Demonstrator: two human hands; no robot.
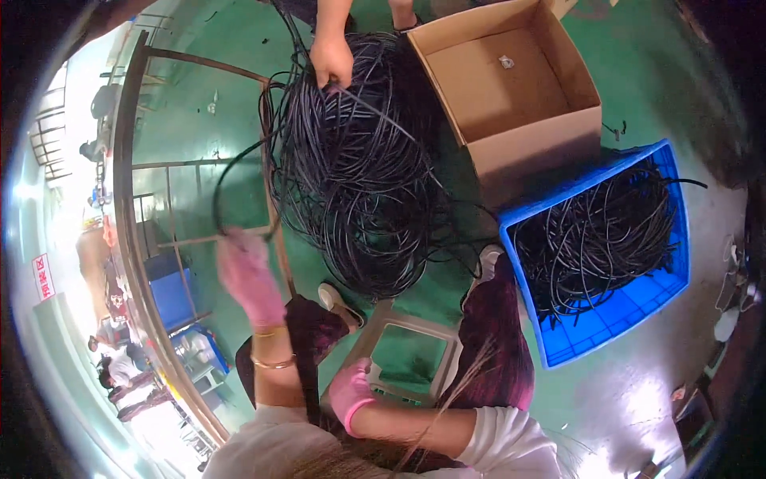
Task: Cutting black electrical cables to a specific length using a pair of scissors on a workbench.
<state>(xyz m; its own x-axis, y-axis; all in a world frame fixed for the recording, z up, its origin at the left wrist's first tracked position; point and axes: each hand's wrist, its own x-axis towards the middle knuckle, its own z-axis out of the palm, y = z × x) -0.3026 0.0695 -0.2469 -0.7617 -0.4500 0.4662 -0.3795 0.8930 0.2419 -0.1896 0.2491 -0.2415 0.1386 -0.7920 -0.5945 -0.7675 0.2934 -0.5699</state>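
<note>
Currently, a strand [216, 191] of black cable is grasped by the left hand [249, 275], which is gloved in pink and blurred; the fingers are closed on it, though their exact placing cannot be made out. The strand is bowed in an arc beyond the hand, left of the coil [359, 231]. The coil is heaped on the green floor [447, 299], just past the knees.

The right hand [352, 393], also gloved in pink, is held low between the thighs, by the left side of a pale stool [448, 351]; whether its fingers are clenched or released cannot be told.

At the coil's far end, another length of cable is pinched by a co-worker's hand [331, 60]. To the right, cut cables [598, 247] are held in a blue bin [574, 347], beside a carton [535, 164]. A metal frame [124, 160] is seen on the left.
</note>
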